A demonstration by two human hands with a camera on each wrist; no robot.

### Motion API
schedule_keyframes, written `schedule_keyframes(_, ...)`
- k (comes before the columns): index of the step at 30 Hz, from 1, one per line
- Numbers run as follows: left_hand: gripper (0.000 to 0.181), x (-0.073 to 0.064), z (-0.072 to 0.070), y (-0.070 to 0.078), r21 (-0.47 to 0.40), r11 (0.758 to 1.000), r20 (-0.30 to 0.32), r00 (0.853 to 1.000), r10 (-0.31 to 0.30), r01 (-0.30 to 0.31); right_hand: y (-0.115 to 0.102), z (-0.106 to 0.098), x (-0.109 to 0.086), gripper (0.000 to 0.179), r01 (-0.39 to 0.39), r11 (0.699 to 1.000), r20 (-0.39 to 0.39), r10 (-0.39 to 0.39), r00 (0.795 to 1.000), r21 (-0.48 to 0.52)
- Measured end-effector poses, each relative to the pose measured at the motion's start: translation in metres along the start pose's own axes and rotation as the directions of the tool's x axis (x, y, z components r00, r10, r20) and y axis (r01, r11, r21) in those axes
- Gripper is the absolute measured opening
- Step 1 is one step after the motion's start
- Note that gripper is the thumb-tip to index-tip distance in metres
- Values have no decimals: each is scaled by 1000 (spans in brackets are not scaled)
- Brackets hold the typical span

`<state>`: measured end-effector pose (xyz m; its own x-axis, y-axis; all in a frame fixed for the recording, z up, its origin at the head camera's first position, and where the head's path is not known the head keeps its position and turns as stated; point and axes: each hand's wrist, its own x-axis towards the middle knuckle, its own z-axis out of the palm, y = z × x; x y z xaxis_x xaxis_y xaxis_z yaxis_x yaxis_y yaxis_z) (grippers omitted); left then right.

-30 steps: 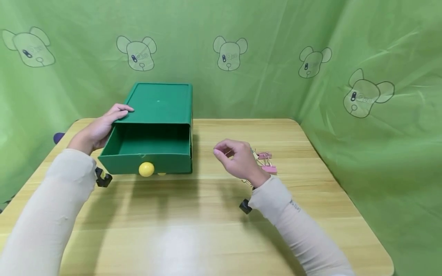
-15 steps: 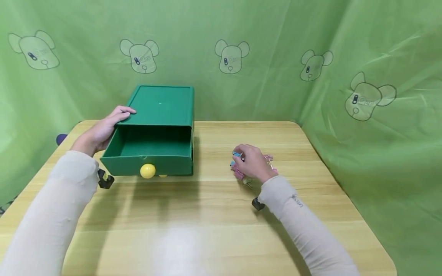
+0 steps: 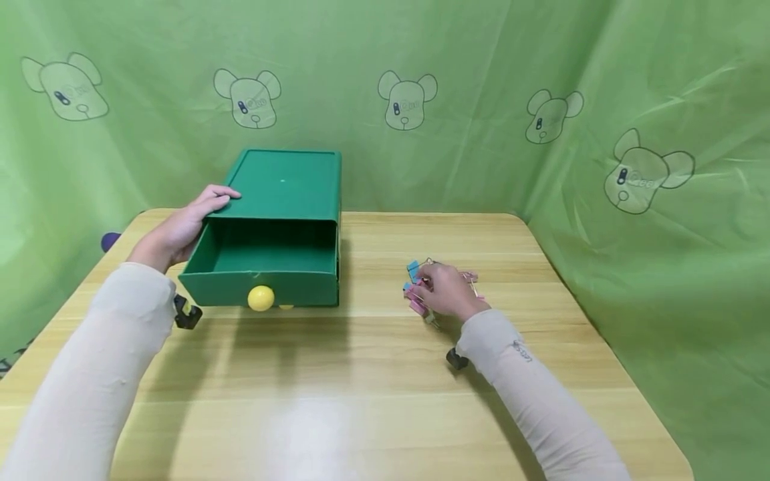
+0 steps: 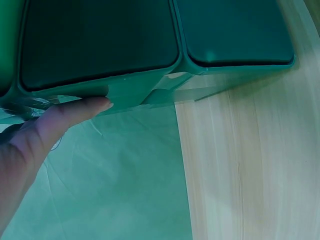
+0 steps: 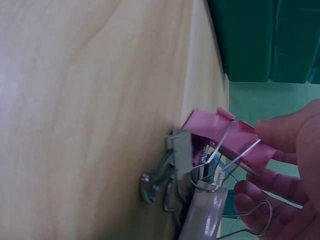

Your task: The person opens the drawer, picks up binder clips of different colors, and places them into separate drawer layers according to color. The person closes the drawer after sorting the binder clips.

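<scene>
A green drawer box [image 3: 285, 184] stands at the left of the table, its upper drawer [image 3: 307, 288] pulled out and a yellow knob [image 3: 261, 298] on the front. No contents show inside the drawer. My left hand [image 3: 189, 224] rests against the box's left side, fingers lying over its top edge. To the right, my right hand [image 3: 451, 292] is down at a small pile of binder clips. Thumb and fingers pinch a pink binder clip [image 5: 215, 129] by one end. Touching it are a grey binder clip [image 5: 181, 150] and a whitish one [image 5: 204, 212]. A blue binder clip [image 3: 413, 269] lies beyond the fingertips.
The wooden table [image 3: 385, 401] has rounded corners. Green cloth [image 3: 475, 147] printed with bear heads hangs behind it and along the right. A dark purple round thing [image 3: 110, 241] shows past the table's left edge. Each wrist carries a black camera mount.
My right hand has moved right and down from above the table to the clips, and its fingers have closed on a pink one. The left hand stays on the box.
</scene>
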<state>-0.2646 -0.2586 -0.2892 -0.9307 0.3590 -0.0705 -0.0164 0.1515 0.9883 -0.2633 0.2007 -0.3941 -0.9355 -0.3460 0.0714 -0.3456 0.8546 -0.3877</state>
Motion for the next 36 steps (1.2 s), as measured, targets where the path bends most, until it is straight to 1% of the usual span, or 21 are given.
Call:
schedule_keyframes(4, 19, 0, 1, -1, -1, 1000, -9, 1000, 6, -6, 3, 4, 1, 26, 15, 1000, 15, -15, 1000, -5)
schedule_keyframes(9, 21, 0, 2, 0, 19, 1000, -24, 1000, 12, -11, 6, 6, 3, 16, 51, 999, -16, -52, 999, -4)
schedule_keyframes(12, 21, 1, 1, 0, 34, 999, -38, 999, 0, 2, 6, 6, 3, 15, 52, 999, -23, -52, 998, 1)
schedule_keyframes(15, 22, 1, 1, 0, 39, 999, -37, 999, -8, 9, 6, 6, 2, 16, 50, 999, -27, -50, 998, 7)
schedule_keyframes(21, 21, 1, 2, 0, 39, 999, -36, 999, -9, 10, 7, 6, 0, 14, 57, 998, -53, -56, 997, 20)
schedule_keyframes(28, 19, -1, 1, -1, 23, 1000, -30, 1000, -3, 4, 3, 2, 0, 13, 85, 996, -84, -85, 993, 4)
schedule_keyframes(33, 19, 0, 1, -1, 11, 1000, -18, 1000, 0, 0, 0, -3, -3, 13, 68, 998, -93, -68, 993, -1)
schedule_keyframes(36, 18, 0, 1, -1, 7, 1000, -20, 1000, -1, 2, -1, -5, -4, 11, 65, 998, -107, -63, 992, 16)
